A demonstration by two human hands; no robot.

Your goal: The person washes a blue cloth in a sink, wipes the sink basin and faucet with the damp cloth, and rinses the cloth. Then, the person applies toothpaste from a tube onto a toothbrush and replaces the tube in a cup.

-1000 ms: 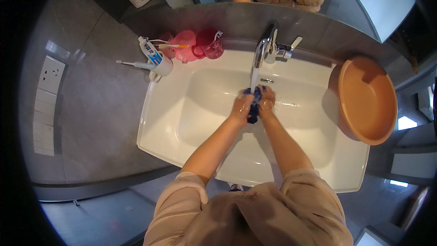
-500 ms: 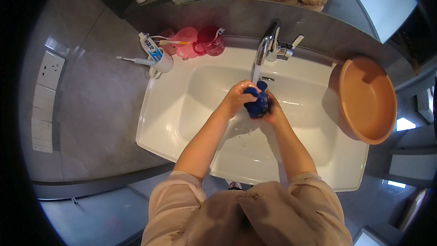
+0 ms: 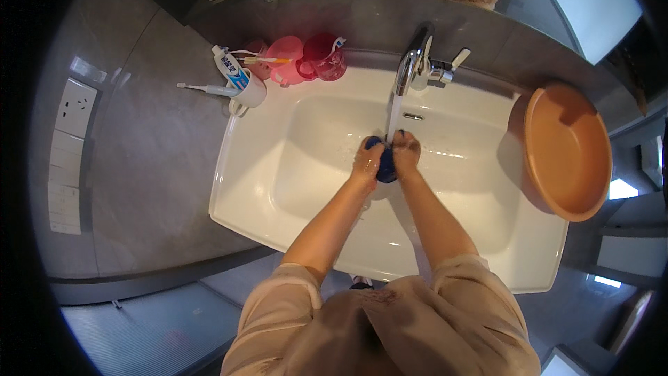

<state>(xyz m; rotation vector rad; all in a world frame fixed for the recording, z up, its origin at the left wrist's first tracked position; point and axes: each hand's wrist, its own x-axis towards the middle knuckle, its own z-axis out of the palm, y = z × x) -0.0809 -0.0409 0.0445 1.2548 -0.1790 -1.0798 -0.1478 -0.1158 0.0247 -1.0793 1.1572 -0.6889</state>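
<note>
My left hand (image 3: 366,159) and my right hand (image 3: 406,153) are closed on a wet, dark blue cloth (image 3: 387,168), one at each side of it. The bunched cloth is low in the white sink (image 3: 245,179). From the chrome faucet (image 3: 405,73) a stream of water (image 3: 394,120) runs down onto the cloth between my hands. Drops splash around my fingers. Much of the cloth is hidden by the hands.
An orange plastic basin (image 3: 565,157) leans at the sink's right end. At the back left stand a white mug (image 3: 252,92) with toothpaste (image 3: 229,68) and an electric toothbrush (image 3: 209,88), a pink cup (image 3: 285,59) and a dark red cup (image 3: 328,59). A mirror is behind the faucet.
The cloth has been squeezed smaller and turned between my hands. Both hands have shifted, the right one farther toward the faucet, and the water now falls between them.
</note>
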